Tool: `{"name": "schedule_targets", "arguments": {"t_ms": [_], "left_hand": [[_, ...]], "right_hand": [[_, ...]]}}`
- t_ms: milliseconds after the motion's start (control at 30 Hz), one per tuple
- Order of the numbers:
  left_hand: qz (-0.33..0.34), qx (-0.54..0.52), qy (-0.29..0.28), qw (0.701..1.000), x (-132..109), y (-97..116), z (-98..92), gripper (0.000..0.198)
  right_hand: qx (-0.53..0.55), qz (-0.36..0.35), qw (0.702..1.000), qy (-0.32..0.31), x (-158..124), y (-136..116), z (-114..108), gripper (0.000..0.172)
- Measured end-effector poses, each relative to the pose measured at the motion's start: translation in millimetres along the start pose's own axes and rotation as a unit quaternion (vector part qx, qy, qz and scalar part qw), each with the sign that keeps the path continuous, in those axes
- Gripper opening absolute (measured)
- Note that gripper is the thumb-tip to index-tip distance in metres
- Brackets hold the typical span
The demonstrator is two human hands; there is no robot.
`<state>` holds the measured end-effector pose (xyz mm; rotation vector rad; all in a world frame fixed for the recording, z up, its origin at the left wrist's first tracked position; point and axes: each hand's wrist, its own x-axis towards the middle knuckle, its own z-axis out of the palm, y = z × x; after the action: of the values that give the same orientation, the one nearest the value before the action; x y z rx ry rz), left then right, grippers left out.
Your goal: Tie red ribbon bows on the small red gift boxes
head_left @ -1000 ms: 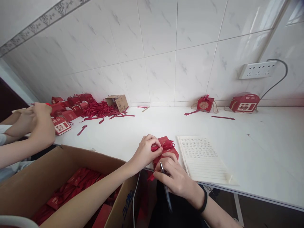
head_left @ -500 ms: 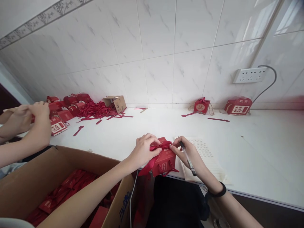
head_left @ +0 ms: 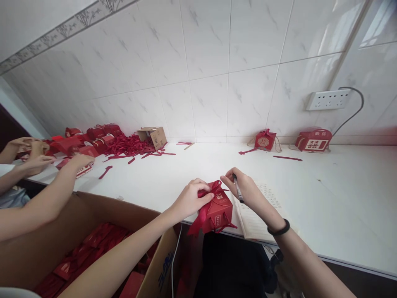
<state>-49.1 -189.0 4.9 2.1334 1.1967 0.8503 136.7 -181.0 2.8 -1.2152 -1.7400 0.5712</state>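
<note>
At the table's front edge sits a small red gift box [head_left: 223, 209] with a twisted cord handle. A red ribbon [head_left: 198, 221] is around it, tied in a bow on top, with a tail hanging at the left. My left hand [head_left: 192, 198] rests on the box's left side, thumb and fingers pinching the ribbon near the bow. My right hand [head_left: 243, 184] is raised just right of the bow, apart from the box as far as I can see. A black-capped pen [head_left: 238, 189] is tucked in that hand's curled fingers. An open notebook [head_left: 251, 221] with handwriting lies under my right forearm.
A big cardboard carton [head_left: 124, 207] of red boxes stands at lower left. Another person's hands [head_left: 74, 165] work by red boxes at far left. A ribbon heap [head_left: 130, 145] spills from a small carton [head_left: 157, 138]. Two red boxes [head_left: 265, 141] [head_left: 313, 140] stand by the wall.
My right hand has drawn back and up from the bow, the pen still in it. My left hand stays on the ribbon. At far left, the other person's arms have moved apart and lower.
</note>
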Motion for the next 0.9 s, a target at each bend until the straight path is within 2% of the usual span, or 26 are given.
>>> {"name": "schedule_targets", "arguments": {"t_ms": [67,167,333,667,900], "left_hand": [[-0.002,-0.006,0.005,1.0,-0.9,-0.8,0.8,0.014],[0.002,0.003,0.017,1.0,-2.0,-1.2,1.3,0.013],[0.015,0.033,0.041,0.998,-3.5,-1.1,2.5,0.011],[0.001,0.051,0.04,0.998,-1.4,2.0,4.8,0.01],[-0.016,0.045,0.037,0.998,-2.4,-0.2,5.2,0.013]], "right_hand": [[0.011,0.016,0.999,-0.044,-3.8,6.2,-3.0,0.034],[0.062,0.024,0.994,-0.081,-10.5,8.2,-3.8,0.035],[0.103,0.034,0.991,-0.081,-20.6,0.3,-4.5,0.028],[0.058,0.05,0.995,-0.061,-47.5,-14.2,-23.2,0.031],[0.026,0.066,0.995,-0.072,-55.0,-5.9,-34.4,0.033]]}}
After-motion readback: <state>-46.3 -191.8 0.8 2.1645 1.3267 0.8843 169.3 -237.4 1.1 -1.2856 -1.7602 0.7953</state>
